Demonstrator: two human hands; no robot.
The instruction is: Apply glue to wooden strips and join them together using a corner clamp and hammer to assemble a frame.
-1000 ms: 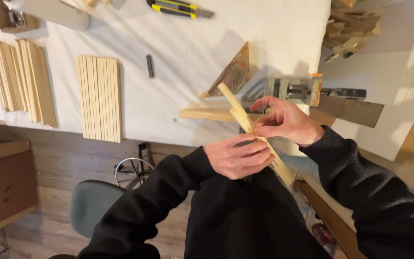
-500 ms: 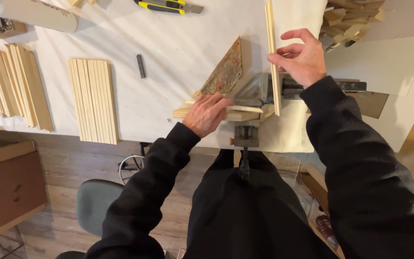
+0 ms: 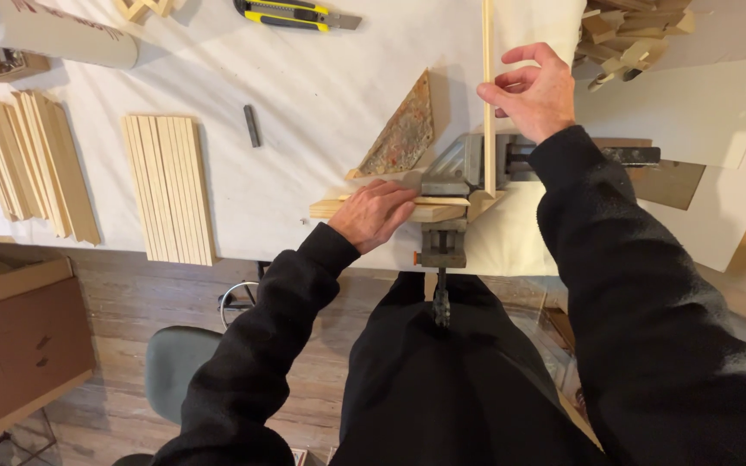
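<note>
Right hand [image 3: 535, 91] pinches upright strip [image 3: 488, 103]; left hand [image 3: 375, 211] flat, pressing lath [image 3: 442, 209]

Bare white tabletop [image 3: 304, 78] lies open between the flat row of pale wooden slats [image 3: 171, 185] and the mottled triangular board [image 3: 403, 138]; only a small dark stick [image 3: 253, 126], perhaps a marker, interrupts it.
</note>
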